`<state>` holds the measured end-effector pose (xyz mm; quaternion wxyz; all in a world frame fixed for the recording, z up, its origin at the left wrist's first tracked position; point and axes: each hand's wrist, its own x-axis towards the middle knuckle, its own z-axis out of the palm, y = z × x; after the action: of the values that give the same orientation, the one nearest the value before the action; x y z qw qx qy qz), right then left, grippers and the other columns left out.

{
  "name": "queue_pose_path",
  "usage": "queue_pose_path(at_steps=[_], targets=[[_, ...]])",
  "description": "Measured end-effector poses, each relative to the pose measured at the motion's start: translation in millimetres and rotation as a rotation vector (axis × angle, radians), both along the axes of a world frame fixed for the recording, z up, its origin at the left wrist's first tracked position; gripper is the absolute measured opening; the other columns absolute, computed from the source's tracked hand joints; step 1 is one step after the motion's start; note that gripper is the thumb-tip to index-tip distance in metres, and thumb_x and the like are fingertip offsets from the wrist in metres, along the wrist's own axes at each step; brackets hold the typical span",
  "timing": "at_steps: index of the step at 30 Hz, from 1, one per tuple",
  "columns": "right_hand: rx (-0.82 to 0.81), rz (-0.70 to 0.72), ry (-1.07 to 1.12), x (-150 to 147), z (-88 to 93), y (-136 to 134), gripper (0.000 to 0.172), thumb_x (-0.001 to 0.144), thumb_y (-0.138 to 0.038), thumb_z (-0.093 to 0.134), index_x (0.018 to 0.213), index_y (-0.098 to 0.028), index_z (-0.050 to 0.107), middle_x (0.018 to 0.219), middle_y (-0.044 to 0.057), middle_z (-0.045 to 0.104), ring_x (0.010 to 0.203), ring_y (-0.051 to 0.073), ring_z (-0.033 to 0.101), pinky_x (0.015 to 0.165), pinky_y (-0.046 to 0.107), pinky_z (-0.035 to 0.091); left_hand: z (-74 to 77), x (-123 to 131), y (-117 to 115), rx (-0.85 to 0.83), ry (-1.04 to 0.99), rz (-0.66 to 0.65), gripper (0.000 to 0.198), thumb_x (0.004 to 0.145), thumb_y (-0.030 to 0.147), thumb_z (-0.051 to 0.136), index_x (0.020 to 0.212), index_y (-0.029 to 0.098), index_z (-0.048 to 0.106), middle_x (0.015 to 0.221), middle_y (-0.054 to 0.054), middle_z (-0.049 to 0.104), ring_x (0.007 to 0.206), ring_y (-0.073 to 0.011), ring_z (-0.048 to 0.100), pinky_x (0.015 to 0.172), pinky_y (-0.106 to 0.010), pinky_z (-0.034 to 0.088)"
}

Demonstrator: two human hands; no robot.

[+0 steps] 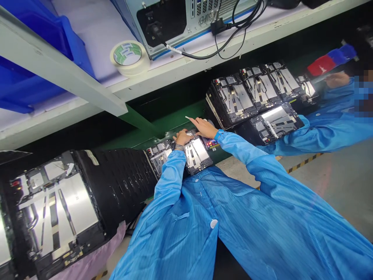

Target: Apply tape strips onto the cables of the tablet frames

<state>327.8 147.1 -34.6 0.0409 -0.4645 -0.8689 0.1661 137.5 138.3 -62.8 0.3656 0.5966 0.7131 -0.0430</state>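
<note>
Directly before me, an opened tablet-like device [197, 153] with silver plates and dark strips lies at the bench edge. My left hand [183, 137] rests on its upper left part, fingers bent; whether it grips anything is hidden. Over the device's upper right corner is my right hand [204, 127], its fingers closed on a thin white strip [190, 119] that points up and left. Beneath my right wrist a small unit with red digits [211, 143] shows. Another opened device [159, 155] sits just left of my left wrist.
Long stacks of black devices [116, 175] fill the left. More stacked devices [233, 99] stand at right, where a co-worker's blue sleeve [326, 134] reaches in. Above, a white shelf [180, 74] holds a tape roll [129, 58], blue bins [43, 66] and a computer case [163, 23] with cables.
</note>
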Motion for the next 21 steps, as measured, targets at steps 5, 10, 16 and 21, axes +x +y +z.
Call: queue_pose_path(at_steps=[5, 10, 16, 21], targets=[[-0.027, 0.012, 0.004, -3, 5.3, 6, 0.106, 0.086, -0.027, 0.084, 0.168, -0.02, 0.018, 0.138, 0.02, 0.055, 0.124, 0.036, 0.061, 0.103, 0.048, 0.052, -0.9, 1, -1, 0.02, 0.008, 0.006, 0.069, 0.078, 0.061, 0.078, 0.138, 0.031, 0.064, 0.152, -0.01, 0.063, 0.148, -0.0367, 0.047, 0.125, -0.056, 0.028], [-0.134, -0.133, 0.211, 2, 0.9, 15, 0.085, 0.091, -0.015, 0.07, 0.164, -0.017, 0.026, 0.121, 0.012, 0.069, 0.105, 0.026, 0.068, 0.093, 0.038, 0.054, -0.3, 0, -2, 0.039, 0.016, 0.0, 0.068, 0.079, 0.063, 0.076, 0.138, 0.031, 0.064, 0.149, -0.01, 0.065, 0.146, -0.0361, 0.049, 0.123, -0.055, 0.032], [-0.499, -0.073, 0.264, 0, -13.7, 17, 0.079, 0.079, 0.005, 0.057, 0.154, -0.012, 0.039, 0.081, -0.004, 0.071, 0.077, 0.014, 0.065, 0.073, 0.021, 0.047, 0.0, -2, -2, 0.028, 0.009, -0.002, 0.067, 0.079, 0.062, 0.077, 0.138, 0.033, 0.064, 0.15, -0.009, 0.064, 0.147, -0.0361, 0.048, 0.123, -0.054, 0.032], [-0.48, -0.004, 0.153, -13, -8.9, 14, 0.088, 0.075, 0.006, 0.059, 0.158, -0.011, 0.034, 0.088, 0.001, 0.075, 0.08, 0.018, 0.067, 0.069, 0.023, 0.046, 0.0, -3, -3, 0.044, 0.009, -0.005, 0.07, 0.079, 0.065, 0.076, 0.139, 0.031, 0.064, 0.151, -0.011, 0.064, 0.147, -0.0368, 0.049, 0.124, -0.056, 0.03]])
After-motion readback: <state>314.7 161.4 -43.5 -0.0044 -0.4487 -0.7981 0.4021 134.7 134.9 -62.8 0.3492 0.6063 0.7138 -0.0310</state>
